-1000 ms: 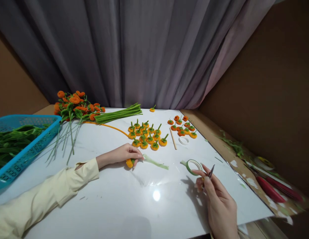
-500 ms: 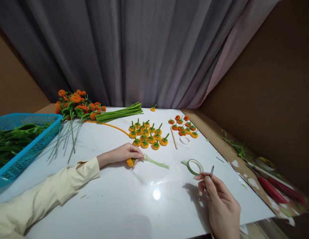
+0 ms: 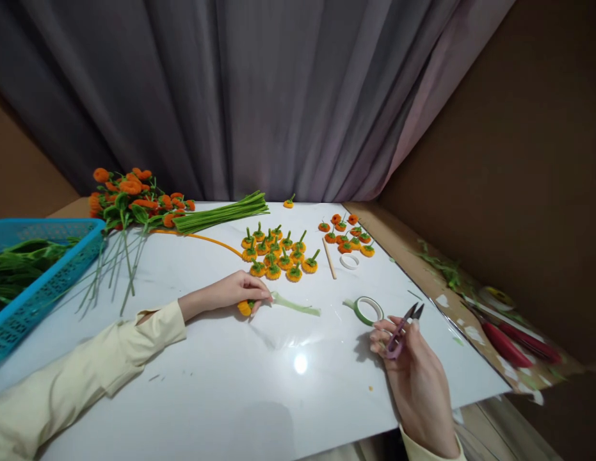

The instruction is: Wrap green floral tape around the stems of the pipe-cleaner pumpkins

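Observation:
My left hand (image 3: 244, 291) pinches a small yellow-orange flower head (image 3: 244, 308) just above the white table. A strip of pale green tape (image 3: 295, 305) runs from its fingertips to the right. My right hand (image 3: 413, 358) holds small purple thread snips (image 3: 402, 333), their dark blades pointing up and slightly parted. Just left of that hand's fingers lies a roll of green tape (image 3: 369, 310). Several yellow flower heads with green stubs (image 3: 278, 256) stand in a group beyond my left hand.
A blue basket (image 3: 52, 285) of green leaves is at the left. Behind are orange flowers (image 3: 129, 189) and green stems (image 3: 223, 213). Orange flower heads (image 3: 344, 237), a wooden stick (image 3: 329, 258) and a white ring (image 3: 349, 261) lie at the right, with red-handled pliers (image 3: 506, 344) beyond the edge.
The snips in my right hand have turned, so their blades and purple handle now show clearly. My left hand keeps its pinch on the flower head. The whole view has shifted slightly.

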Tool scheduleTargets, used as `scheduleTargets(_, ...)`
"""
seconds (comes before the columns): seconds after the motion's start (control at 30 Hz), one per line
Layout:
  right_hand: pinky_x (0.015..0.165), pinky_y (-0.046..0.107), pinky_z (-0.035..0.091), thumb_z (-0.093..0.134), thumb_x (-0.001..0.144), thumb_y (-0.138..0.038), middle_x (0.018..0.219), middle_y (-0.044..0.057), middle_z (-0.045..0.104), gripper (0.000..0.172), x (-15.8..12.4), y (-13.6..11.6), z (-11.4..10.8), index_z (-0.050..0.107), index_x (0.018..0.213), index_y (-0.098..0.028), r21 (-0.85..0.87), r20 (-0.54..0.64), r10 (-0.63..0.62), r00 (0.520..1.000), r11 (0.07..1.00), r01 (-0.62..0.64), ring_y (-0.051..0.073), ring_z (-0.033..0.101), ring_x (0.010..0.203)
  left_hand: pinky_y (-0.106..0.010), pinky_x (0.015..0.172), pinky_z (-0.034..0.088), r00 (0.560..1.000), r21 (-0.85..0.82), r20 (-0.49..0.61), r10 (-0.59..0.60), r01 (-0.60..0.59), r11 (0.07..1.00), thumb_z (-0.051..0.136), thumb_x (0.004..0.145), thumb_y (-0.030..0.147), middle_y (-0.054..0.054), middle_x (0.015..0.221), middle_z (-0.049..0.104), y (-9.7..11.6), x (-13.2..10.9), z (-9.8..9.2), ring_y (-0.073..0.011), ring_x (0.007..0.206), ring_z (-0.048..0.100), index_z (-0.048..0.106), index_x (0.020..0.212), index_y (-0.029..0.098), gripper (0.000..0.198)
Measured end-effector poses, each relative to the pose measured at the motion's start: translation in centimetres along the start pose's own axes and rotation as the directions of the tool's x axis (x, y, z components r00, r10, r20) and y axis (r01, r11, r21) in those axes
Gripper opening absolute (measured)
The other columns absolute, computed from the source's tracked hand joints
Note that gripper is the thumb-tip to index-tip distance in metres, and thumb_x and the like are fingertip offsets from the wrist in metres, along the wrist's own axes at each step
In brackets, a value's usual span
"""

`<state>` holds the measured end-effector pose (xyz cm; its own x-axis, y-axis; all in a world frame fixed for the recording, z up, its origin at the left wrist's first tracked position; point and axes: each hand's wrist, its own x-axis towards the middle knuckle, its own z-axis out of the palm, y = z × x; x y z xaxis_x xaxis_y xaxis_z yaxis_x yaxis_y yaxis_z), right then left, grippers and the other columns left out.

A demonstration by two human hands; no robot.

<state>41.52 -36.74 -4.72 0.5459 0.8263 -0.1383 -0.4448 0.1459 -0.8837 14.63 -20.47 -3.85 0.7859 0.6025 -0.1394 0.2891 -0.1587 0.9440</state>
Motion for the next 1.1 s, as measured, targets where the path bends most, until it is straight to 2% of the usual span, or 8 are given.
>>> scheduleTargets(0.07, 0.056, 0.022, 0.052, 0.071, 0.074, -0.046, 0.079, 0.004, 0.065, 0.033, 0.04, 0.11, -0.21, 0.061, 0.086, -0.016, 0.008, -0.013, 0.016, 1.000, 1.000, -0.015, 0.014, 0.061, 0.069, -0.027, 0.084, 0.047, 1.000, 0.001, -0.002, -0.009, 0.009, 1.000, 0.056, 0.084, 0.043, -0.002, 0.056, 0.060, -0.11, 0.04, -0.03, -0.0199, 0.084, 0.063, 0.068, 0.069, 0.014, 0.035)
scheduleTargets(0.27, 0.081, 0.029, 0.053, 0.067, 0.078, -0.047, 0.088, 0.005, 0.069, 0.032, 0.06, 0.33, -0.34, 0.062, 0.089, -0.018, -0.024, -0.059, -0.024, 0.998, 0.999, 0.022, 0.017, 0.062, 0.090, -0.027, 0.077, 0.049, 1.000, 0.013, -0.005, -0.010, 0.010, 1.000, 0.058, 0.082, 0.046, -0.003, 0.058, 0.063, -0.47, 0.08, -0.10, -0.0186, 0.075, 0.063, 0.070, 0.071, 0.014, 0.036)
scheduleTargets(0.5, 0.106, 0.038, 0.034, 0.062, 0.082, -0.047, 0.094, 0.007, 0.071, 0.032, 0.23, 0.64, -0.47, 0.065, 0.089, -0.017, -0.047, -0.034, -0.088, 0.996, 0.995, 0.086, 0.022, 0.058, 0.110, -0.028, 0.091, 0.044, 1.000, -0.032, 0.018, 0.006, -0.006, 0.999, 0.056, 0.085, 0.037, -0.003, 0.056, 0.062, -0.35, 0.08, 0.00, -0.0209, 0.090, 0.063, 0.066, 0.063, 0.015, 0.032)
scheduleTargets(0.6, 0.108, 0.040, 0.031, 0.062, 0.082, -0.048, 0.092, 0.006, 0.071, 0.032, 0.14, 0.56, -0.46, 0.065, 0.090, -0.017, -0.039, -0.043, -0.096, 0.994, 0.995, 0.095, 0.022, 0.059, 0.109, -0.028, 0.092, 0.043, 1.000, -0.044, 0.019, 0.001, 0.000, 0.999, 0.056, 0.085, 0.035, -0.002, 0.055, 0.061, -0.19, 0.05, 0.03, -0.0212, 0.093, 0.062, 0.065, 0.062, 0.016, 0.031)
scheduleTargets(0.8, 0.108, 0.041, 0.032, 0.063, 0.082, -0.046, 0.091, 0.006, 0.072, 0.030, 0.14, 0.44, -0.24, 0.063, 0.091, -0.017, -0.010, -0.045, -0.109, 0.993, 0.994, 0.109, 0.022, 0.061, 0.106, -0.029, 0.092, 0.043, 1.000, -0.037, 0.017, -0.009, 0.009, 0.999, 0.056, 0.085, 0.035, -0.002, 0.056, 0.062, -0.20, 0.01, 0.03, -0.0218, 0.095, 0.062, 0.065, 0.062, 0.016, 0.031)
scheduleTargets(1.1, 0.097, 0.031, 0.045, 0.066, 0.078, -0.048, 0.083, 0.003, 0.071, 0.034, 0.14, 0.54, -0.33, 0.063, 0.091, -0.017, -0.027, -0.098, -0.152, 0.983, 0.988, 0.151, 0.015, 0.065, 0.091, -0.029, 0.092, 0.043, 1.000, -0.062, 0.013, -0.005, 0.006, 0.998, 0.055, 0.086, 0.034, -0.001, 0.054, 0.061, -0.12, 0.01, 0.08, -0.0199, 0.090, 0.062, 0.066, 0.067, 0.015, 0.029)
